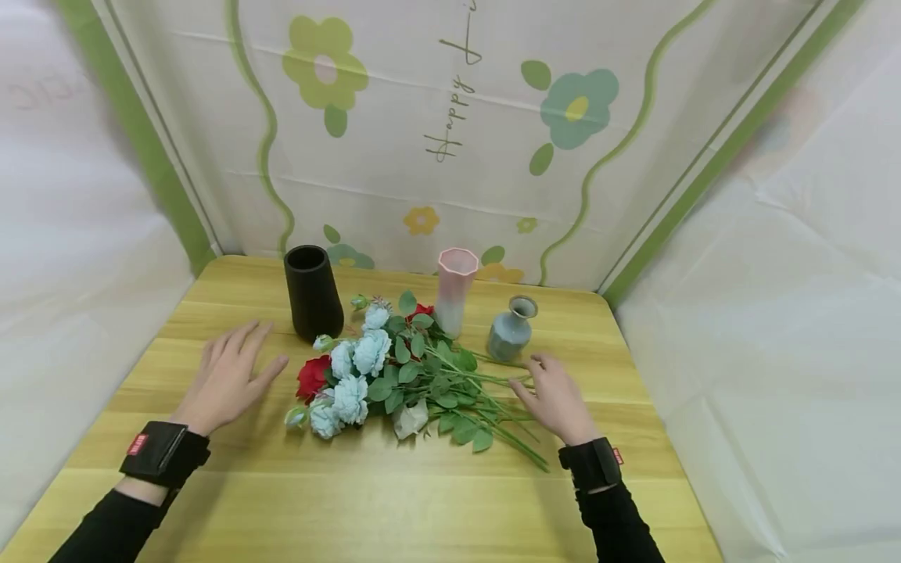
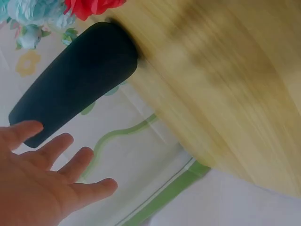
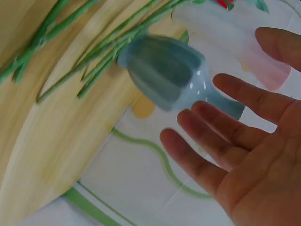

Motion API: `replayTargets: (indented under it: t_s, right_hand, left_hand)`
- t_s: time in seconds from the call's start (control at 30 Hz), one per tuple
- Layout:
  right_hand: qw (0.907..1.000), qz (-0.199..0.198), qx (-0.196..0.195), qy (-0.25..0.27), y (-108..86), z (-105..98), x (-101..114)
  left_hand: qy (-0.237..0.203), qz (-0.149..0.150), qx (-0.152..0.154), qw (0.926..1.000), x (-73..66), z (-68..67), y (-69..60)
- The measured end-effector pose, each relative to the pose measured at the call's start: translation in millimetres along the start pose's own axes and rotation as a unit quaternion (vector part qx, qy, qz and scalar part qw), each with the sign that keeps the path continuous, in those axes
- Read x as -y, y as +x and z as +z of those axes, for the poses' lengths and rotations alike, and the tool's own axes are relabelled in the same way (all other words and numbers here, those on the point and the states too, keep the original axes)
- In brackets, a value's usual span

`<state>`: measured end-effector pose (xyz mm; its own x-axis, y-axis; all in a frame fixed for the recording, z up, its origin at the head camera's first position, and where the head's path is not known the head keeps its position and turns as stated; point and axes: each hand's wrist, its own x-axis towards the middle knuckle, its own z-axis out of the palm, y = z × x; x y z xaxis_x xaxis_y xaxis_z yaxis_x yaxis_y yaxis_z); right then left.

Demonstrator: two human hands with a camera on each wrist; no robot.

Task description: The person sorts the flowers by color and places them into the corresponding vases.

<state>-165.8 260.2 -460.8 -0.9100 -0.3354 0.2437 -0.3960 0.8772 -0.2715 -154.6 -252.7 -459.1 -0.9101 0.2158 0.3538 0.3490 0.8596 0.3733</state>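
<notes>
Left grip point(image 1: 227, 379) and right grip point(image 1: 558, 399) are observed released; long-stemmed flowers point(image 1: 410, 374) are laid between them on the tabletop point(image 1: 366, 508).

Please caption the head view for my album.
Left hand and right hand flank flowers on a table, near a black vase, pink vase and blue vase.

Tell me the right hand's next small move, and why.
Probably bring the right hand to the green stems and pinch one. The hand is relaxed and holds nothing, the stems reach close to it, the flowers lie on the wooden table, and the blue-grey vase stands upright nearby.
</notes>
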Motion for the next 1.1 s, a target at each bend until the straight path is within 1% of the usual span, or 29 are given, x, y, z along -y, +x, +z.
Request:
replayTargets:
  t_s: [0.1,0.23,0.3,0.4,0.57,0.67,0.87,1.0,1.1]
  right_hand:
    - [0.9997,-0.018,0.015,0.003,2.8,5,8]
    - [0.9989,-0.031,0.036,0.005,7.2,10,17]
    - [0.9982,-0.037,0.048,-0.001,10.7,13,20]
    - [0.9966,-0.049,0.063,-0.021,16.1,17,24]
    - [0.9946,-0.070,0.065,-0.040,21.3,25,26]
    - [0.9938,-0.080,0.064,-0.044,22.9,29,25]
    - [0.9921,-0.089,0.068,-0.056,25.5,36,23]
    - [0.9908,-0.094,0.072,-0.065,26.6,40,22]
    - [0.9906,-0.094,0.068,-0.073,28.0,42,21]
  left_hand:
    - [-0.020,-0.008,-0.005,0.9998,2.5,-0.4,6.5]
    - [-0.045,-0.026,0.006,0.9986,5.3,0.3,19.3]
    - [-0.058,-0.037,0.014,0.9975,6.2,-0.5,25.1]
    - [-0.074,-0.051,0.016,0.9958,7.3,-1.8,32.9]
    - [-0.102,-0.077,0.017,0.9917,9.1,-1.3,47.0]
    - [-0.124,-0.096,0.018,0.9875,9.5,-0.8,58.2]
    - [-0.172,-0.132,0.019,0.9760,7.5,-0.3,78.8]
    - [-0.193,-0.143,0.012,0.9706,5.0,1.4,87.0]
    - [-0.207,-0.143,0.009,0.9677,5.2,5.1,94.5]
